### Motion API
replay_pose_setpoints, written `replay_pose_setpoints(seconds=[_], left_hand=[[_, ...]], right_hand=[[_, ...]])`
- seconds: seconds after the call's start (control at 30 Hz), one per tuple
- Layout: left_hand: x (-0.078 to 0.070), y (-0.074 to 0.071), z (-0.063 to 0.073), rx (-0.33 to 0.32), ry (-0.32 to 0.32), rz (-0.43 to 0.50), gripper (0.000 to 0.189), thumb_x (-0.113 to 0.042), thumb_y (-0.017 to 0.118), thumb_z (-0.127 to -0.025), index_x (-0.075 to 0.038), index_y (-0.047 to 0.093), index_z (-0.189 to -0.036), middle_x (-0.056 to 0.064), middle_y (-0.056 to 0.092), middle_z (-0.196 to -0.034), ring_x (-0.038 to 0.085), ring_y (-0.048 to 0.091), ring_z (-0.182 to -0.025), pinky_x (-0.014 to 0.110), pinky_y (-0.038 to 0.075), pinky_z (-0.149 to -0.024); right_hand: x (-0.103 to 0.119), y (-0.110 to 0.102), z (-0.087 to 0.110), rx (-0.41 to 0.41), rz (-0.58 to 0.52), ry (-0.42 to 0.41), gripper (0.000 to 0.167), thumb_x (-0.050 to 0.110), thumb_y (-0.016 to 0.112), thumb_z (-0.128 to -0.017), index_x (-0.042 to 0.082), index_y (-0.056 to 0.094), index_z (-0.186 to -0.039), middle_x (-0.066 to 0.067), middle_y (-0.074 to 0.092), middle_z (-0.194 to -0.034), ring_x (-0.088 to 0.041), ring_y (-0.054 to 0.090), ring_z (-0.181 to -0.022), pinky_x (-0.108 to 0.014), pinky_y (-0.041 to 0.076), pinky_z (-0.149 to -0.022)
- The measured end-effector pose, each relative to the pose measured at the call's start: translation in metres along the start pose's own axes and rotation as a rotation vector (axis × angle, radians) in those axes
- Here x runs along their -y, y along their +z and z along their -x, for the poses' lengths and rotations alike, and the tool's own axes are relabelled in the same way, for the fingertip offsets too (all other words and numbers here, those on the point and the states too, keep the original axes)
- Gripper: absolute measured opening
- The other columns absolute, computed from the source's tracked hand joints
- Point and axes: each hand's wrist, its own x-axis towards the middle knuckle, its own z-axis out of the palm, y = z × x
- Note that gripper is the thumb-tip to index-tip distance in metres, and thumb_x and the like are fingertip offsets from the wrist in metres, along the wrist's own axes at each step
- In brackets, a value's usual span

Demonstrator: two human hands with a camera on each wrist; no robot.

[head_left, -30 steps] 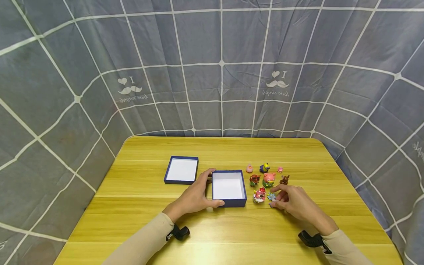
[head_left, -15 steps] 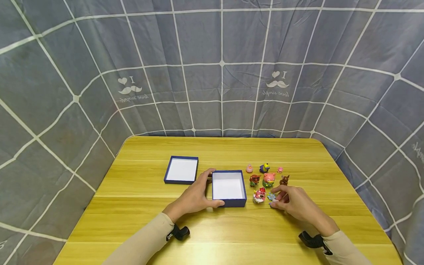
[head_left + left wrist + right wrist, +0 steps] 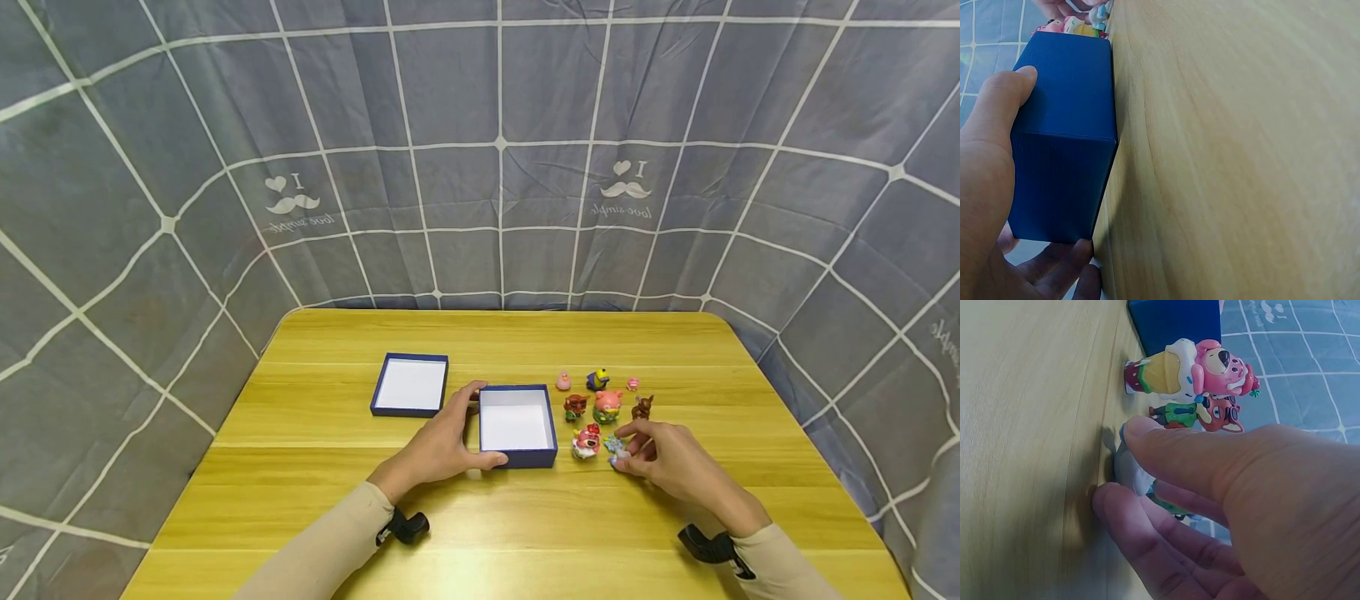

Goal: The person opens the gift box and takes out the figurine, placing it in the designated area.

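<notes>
My left hand [image 3: 442,437] grips an open blue box [image 3: 531,459] with a white inside, thumb on its front wall and fingers round the far left corner. In the left wrist view, the thumb presses the box's dark blue side [image 3: 1063,181]. My right hand [image 3: 671,458] pinches a small light-blue figurine [image 3: 617,447] between thumb and fingers, low at the table. The right wrist view shows only its pale grey-blue body [image 3: 1129,465]; the hand covers the rest. Left of it stands a pink bear figurine [image 3: 586,442] with an ice-cream cone body.
Behind stand a fox figurine [image 3: 575,407], a pink pig-like figurine [image 3: 607,407], a brown figurine [image 3: 642,407], a blue-and-yellow figurine [image 3: 597,380] and two small pink ones. A box lid [image 3: 410,385], white side up, lies left of the box on the wooden table [image 3: 480,533].
The light-blue figurine has turned or tipped slightly in my right fingers, and more of its pale part shows. My left hand and the box keep their place.
</notes>
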Motion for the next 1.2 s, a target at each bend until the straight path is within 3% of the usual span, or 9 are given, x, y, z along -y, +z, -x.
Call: replay_pose_setpoints(seconds=[0.83,1.2], left_hand=[[0.001,-0.002,-0.003,0.014,-0.015,0.000,0.123,-0.060,0.097,-0.093,-0.023,0.024,-0.185,0.016,0.041,-0.186,0.035,0.058,-0.160,0.060,0.050,-0.132],[0.004,-0.001,-0.004,0.019,0.000,-0.023,0.126,-0.062,0.095,-0.094,-0.023,0.020,-0.187,0.017,0.038,-0.187,0.035,0.057,-0.161,0.062,0.049,-0.132]], right_hand=[[0.000,-0.006,0.008,-0.013,0.007,0.011,0.042,0.020,0.095,-0.099,0.004,0.081,-0.135,0.005,0.081,-0.101,-0.006,0.074,-0.083,-0.026,0.061,-0.074],[0.006,-0.006,0.011,-0.108,0.007,0.009,0.044,0.021,0.095,-0.100,0.000,0.081,-0.136,-0.003,0.085,-0.108,-0.007,0.075,-0.081,-0.026,0.062,-0.072]])
